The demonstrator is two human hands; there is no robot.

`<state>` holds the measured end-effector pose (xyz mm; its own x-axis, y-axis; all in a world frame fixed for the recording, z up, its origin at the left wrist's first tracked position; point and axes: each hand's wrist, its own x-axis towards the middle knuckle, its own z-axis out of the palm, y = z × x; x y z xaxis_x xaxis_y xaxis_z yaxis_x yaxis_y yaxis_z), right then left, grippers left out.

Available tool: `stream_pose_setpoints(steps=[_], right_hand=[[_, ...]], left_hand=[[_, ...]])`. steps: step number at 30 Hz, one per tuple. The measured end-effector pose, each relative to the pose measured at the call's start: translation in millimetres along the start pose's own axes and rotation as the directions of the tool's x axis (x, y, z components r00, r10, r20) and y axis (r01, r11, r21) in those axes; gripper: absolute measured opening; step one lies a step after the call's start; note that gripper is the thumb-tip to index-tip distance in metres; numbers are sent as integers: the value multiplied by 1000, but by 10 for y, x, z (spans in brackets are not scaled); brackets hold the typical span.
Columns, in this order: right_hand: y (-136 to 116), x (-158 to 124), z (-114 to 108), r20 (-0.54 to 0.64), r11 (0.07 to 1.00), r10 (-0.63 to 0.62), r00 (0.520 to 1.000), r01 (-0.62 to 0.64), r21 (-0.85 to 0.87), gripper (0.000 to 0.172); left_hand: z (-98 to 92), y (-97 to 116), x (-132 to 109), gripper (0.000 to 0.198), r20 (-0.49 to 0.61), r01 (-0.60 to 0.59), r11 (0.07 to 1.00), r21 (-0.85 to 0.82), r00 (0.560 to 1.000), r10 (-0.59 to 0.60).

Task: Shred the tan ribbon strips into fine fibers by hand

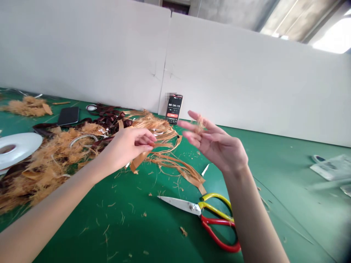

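My left hand [134,144] is in a pinch, fingertips together, at a frayed brown ribbon strip [139,161] whose loose threads stick out to the right. To the right, my right hand [212,142] is raised with its fingers spread. A small wisp of tan fibre fluff [201,125] clings to its fingers. Below and behind the hands lie fringed ribbon strips [186,170] with long tan threads. Scissors [192,207] with one yellow and one red handle loop lie shut on the table, partly covered by my right forearm.
Fluffy fibre [41,175], dark brown ribbon [109,118] and a white spool [26,144] crowd the left. A dark flat device [68,115] lies behind them. A phone [174,108] showing a timer leans against the white partition [246,80]. Clear plastic packaging [333,167] lies at right.
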<state>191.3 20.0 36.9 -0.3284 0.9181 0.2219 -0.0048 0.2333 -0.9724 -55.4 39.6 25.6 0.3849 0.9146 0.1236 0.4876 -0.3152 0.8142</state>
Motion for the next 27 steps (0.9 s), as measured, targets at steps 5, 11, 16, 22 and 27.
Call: stream_pose_setpoints(steps=[5,11,16,22,27], right_hand=[[173,46,14,-131,751,-287,949,137,-646,60],[239,85,97,-190,543,-405,894,69,-837,19],[112,79,119,-345,954,-197,918,98,-284,39],[-60,35,-13,-259,965,27,966,42,260,48],[-54,31,-26,-174,964,267,948,-259,67,69]], left_hand=[[0,48,3,14,18,32,997,-64,999,-31],[-20,7,14,19,11,9,995,-102,1000,-8],[-21,-32,15,17,-27,8,999,-44,1000,-9],[-11,2,-6,15,-46,4,998,62,999,-1],[-14,37,-10,14,-85,-22,987,160,996,36]])
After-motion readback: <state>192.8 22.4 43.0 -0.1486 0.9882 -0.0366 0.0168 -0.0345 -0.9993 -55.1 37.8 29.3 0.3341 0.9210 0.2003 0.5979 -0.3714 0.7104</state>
